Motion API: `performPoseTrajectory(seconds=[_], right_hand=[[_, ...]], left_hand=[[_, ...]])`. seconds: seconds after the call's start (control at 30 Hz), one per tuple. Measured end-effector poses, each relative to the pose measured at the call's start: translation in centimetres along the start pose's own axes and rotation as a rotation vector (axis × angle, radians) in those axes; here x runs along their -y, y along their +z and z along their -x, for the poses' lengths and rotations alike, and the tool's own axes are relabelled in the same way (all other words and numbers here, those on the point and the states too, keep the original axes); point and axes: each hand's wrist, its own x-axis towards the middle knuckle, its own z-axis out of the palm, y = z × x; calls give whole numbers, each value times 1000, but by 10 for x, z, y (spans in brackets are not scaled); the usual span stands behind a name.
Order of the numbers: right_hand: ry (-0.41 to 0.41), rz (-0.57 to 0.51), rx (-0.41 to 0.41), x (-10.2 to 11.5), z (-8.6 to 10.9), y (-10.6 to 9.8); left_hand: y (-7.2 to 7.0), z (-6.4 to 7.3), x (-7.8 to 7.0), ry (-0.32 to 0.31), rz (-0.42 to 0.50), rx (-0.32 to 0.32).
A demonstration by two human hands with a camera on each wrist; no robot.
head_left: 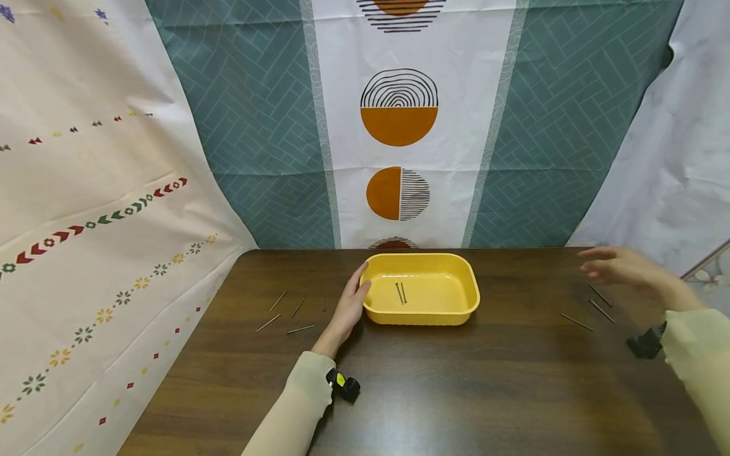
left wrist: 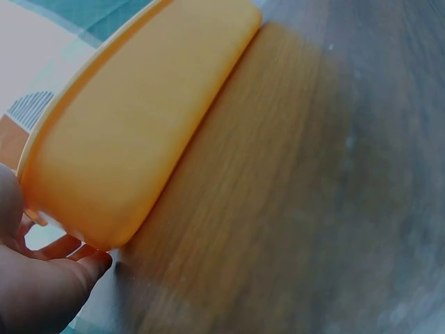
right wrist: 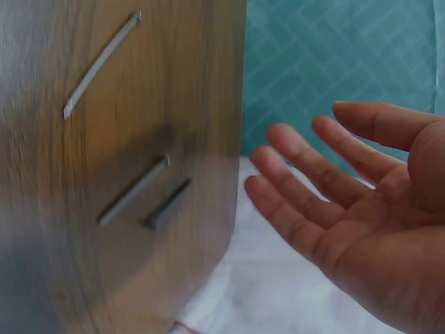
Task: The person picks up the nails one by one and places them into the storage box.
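A yellow plastic tray (head_left: 419, 318) stands at the back middle of the table, with two thin metal nails (head_left: 402, 293) side by side inside it. My left hand (head_left: 346, 308) grips its left end; in the left wrist view the fingers curl against the outer wall near the bottom corner. Over the table's right side hovers my right hand (head_left: 630, 269), empty, its fingers spread and slightly bent. Three nails lie below it: one slanted nail (head_left: 576, 322) and two roughly parallel ones, the longer nail (right wrist: 134, 190) and a darker nail (right wrist: 167, 204).
Left of the tray, several more nails (head_left: 268, 323) lie scattered on the dark wooden table (head_left: 433, 392). Patterned cloth (head_left: 268, 126) hangs along the back edge. More cloth hangs at both sides. Each wrist wears a small black camera (head_left: 346, 386).
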Motion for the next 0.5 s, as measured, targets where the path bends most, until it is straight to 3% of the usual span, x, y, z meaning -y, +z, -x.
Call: performPoseTrajectory(seconds=[0.23, 0.5], right_hand=[[63, 121, 32, -17, 3, -14], [101, 120, 58, -31, 3, -16]], left_hand=[[-1, 1, 0, -8, 0, 3], [-1, 1, 1, -1, 2, 1]])
